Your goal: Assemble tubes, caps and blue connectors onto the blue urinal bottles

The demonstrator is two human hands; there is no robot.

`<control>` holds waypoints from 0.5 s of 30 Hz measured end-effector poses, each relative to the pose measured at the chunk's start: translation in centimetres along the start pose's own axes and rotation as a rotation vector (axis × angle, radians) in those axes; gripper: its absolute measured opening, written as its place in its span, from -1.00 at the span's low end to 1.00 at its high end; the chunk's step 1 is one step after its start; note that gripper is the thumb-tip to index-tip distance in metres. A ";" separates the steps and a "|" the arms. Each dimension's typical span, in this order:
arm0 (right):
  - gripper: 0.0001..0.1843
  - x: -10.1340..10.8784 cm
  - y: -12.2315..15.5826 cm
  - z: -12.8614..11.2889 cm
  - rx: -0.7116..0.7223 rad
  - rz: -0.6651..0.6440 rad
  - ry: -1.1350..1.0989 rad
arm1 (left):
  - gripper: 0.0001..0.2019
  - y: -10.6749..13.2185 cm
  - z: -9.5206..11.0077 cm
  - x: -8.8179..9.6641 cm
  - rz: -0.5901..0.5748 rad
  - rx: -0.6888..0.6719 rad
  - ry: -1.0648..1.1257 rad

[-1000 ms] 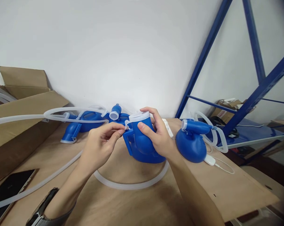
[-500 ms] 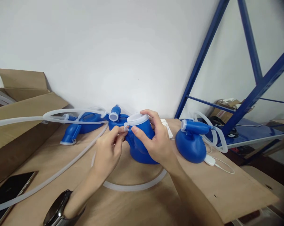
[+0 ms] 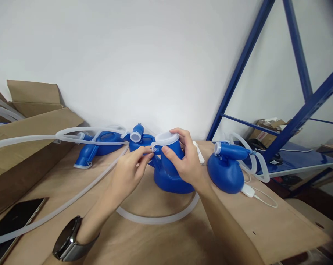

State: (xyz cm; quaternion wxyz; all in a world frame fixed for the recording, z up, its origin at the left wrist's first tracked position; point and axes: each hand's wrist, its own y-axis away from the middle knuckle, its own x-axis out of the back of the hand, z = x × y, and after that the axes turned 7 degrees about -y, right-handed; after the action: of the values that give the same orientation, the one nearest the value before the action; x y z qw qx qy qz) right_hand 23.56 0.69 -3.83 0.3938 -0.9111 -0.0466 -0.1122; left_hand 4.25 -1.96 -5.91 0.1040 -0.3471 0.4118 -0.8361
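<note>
Over the middle of the brown board table, wrapping the right hand around the neck of a blue plastic jug-shaped container, fingers closed just under its round translucent white cap. Pinching a small white tab at the cap's rim between thumb and forefinger of the left hand, other fingers curled. Holding the container roughly upright, base on the table, inside the curve of a translucent soft plastic tube. Wearing a dark metal wristwatch on the left wrist. Working with a second round blue plastic container just to the right, more blue containers lying behind the left hand, and an open brown cardboard box and a flat black phone well off to the left.
</note>
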 end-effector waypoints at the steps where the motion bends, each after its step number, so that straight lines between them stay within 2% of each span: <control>1: -0.52 0.3 -0.2 0.2 -0.042 -0.011 -0.053 | -0.83 -0.4 -0.1 0.6 -0.044 0.003 0.012; 4: -0.47 1.2 -0.8 0.5 -0.123 -0.005 -0.169 | -0.74 -1.5 -1.5 2.7 -0.167 0.085 0.005; 6: -0.45 1.5 -1.0 0.5 -0.142 0.002 -0.227 | -0.66 -1.7 -3.8 3.7 -0.257 0.182 -0.027; 8: -0.45 1.3 -1.0 0.5 -0.163 -0.049 -0.278 | -0.58 -1.4 -6.8 4.0 -0.422 0.273 -0.069; 10: -0.44 0.6 -0.8 0.5 -0.186 -0.183 -0.283 | -0.55 -0.5 -9.9 3.4 -0.592 0.319 -0.178; 11: -0.41 0.1 -0.6 0.5 -0.198 -0.271 -0.257 | -0.50 0.1 -11.4 2.8 -0.637 0.334 -0.249; 13: -0.31 -1.3 0.0 0.6 -0.230 -0.451 -0.151 | -0.38 1.3 -13.7 1.7 -0.656 0.382 -0.333; 15: -0.22 -3.0 0.7 1.0 -0.248 -0.583 -0.020 | -0.33 2.3 -15.2 0.8 -0.665 0.404 -0.352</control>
State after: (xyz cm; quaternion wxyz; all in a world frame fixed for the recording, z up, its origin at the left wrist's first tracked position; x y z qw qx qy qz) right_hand 20.99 0.96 -5.74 0.2305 -0.9015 -0.2957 -0.2161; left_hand -6.71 5.62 -13.62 -0.0367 -0.5709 0.0817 -0.8161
